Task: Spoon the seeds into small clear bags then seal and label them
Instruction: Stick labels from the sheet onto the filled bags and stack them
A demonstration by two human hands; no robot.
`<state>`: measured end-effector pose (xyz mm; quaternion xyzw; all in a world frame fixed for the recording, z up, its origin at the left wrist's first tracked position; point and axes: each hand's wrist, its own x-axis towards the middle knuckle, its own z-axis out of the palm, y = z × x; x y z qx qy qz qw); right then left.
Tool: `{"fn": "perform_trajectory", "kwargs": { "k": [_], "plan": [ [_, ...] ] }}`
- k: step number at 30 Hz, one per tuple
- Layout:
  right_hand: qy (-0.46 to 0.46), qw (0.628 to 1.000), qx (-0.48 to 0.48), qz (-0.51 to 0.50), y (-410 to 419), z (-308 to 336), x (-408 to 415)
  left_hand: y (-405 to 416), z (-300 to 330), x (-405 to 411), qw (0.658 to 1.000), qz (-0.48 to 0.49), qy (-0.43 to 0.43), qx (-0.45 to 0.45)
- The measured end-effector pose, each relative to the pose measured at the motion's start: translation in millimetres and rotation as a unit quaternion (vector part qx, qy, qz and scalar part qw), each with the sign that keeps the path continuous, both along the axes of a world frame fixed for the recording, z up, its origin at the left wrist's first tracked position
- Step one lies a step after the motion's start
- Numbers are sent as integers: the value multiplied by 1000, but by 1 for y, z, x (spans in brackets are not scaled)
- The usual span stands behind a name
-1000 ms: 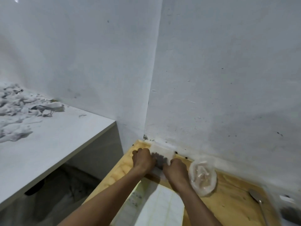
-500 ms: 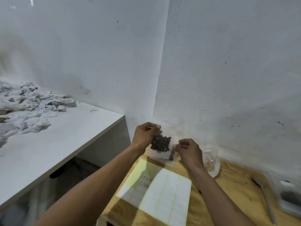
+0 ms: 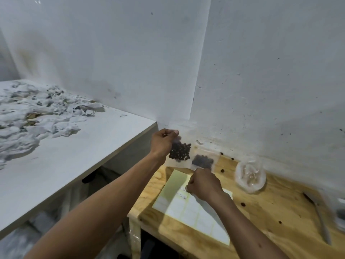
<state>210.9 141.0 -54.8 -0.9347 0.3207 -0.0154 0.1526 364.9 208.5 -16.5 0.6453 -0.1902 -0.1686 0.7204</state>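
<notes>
My left hand (image 3: 163, 142) pinches the top corner of a small clear bag of dark seeds (image 3: 180, 151) and holds it up in front of the wall corner. A second seed-filled bag (image 3: 203, 161) lies on the wooden table (image 3: 261, 232) just behind my right hand (image 3: 203, 184). That hand is curled over the label sheet (image 3: 188, 212), its fingertips pinching at a handwritten label near the sheet's top. The spoon (image 3: 318, 210) lies at the far right.
A bundle of empty clear bags (image 3: 250, 176) sits against the wall. A blurred container (image 3: 340, 215) is at the right edge. Loose seeds dot the wood. A white table (image 3: 74, 156) with torn paper scraps (image 3: 28, 118) stands to the left.
Both hands lifted the seed bag off the table. My right hand then let go of it and dropped onto the label sheet, while my left hand keeps the bag raised.
</notes>
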Motion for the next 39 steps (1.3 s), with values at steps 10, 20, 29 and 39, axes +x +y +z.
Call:
{"fn": "perform_trajectory", "kwargs": {
  "k": [10, 20, 29, 39],
  "plan": [
    [46, 999, -18, -16, 21, 11, -1, -4, -7, -11, 1000, -19, 5, 4],
    [-17, 949, 313, 46, 0, 24, -15, 1, -5, -12, 999, -34, 3, 7],
    [-306, 903, 298, -40, -20, 57, -21, -3, 0, -29, 996, -84, 18, 6],
    [-407, 895, 152, -101, -52, 68, -27, -25, 1, -57, 987, -149, 61, -17]
  ]
}}
